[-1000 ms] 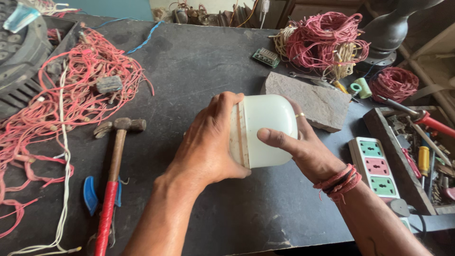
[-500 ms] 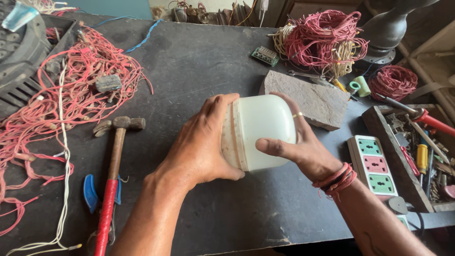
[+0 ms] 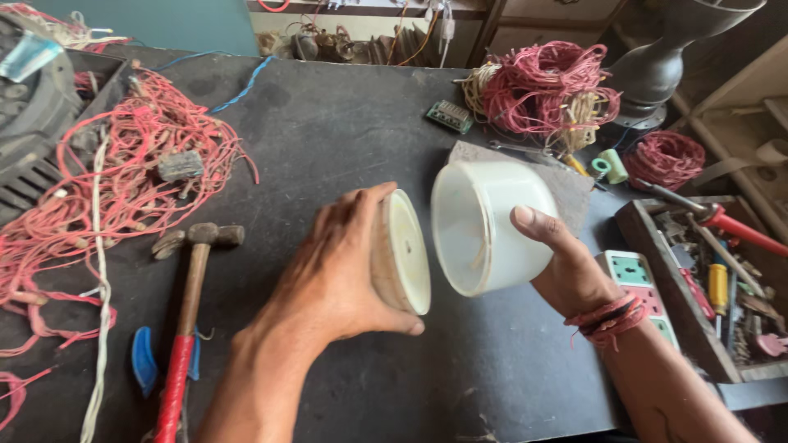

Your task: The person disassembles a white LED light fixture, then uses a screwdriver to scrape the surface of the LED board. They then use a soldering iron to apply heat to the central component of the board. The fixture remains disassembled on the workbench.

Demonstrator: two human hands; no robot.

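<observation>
My left hand [image 3: 341,267] grips a round cream-coloured lid [image 3: 404,253] by its rim, its inner face turned right. My right hand [image 3: 566,267] holds a white translucent plastic cup-shaped cover [image 3: 492,226], thumb on its side wall, its open mouth facing left toward the lid. A small gap separates the two parts above the dark worktable [image 3: 345,131]. Red thread bands circle my right wrist.
A hammer with a red handle [image 3: 185,328] lies left of my forearm, beside a blue object [image 3: 144,359]. Tangled red wire [image 3: 123,180] spreads at left; wire coils [image 3: 546,90] sit at the back. A socket strip [image 3: 636,275] and a tool tray [image 3: 714,279] are at right.
The lid and the white cover, joined before, have come apart: my left hand drew the lid leftward and my right hand carries the cover to the right.
</observation>
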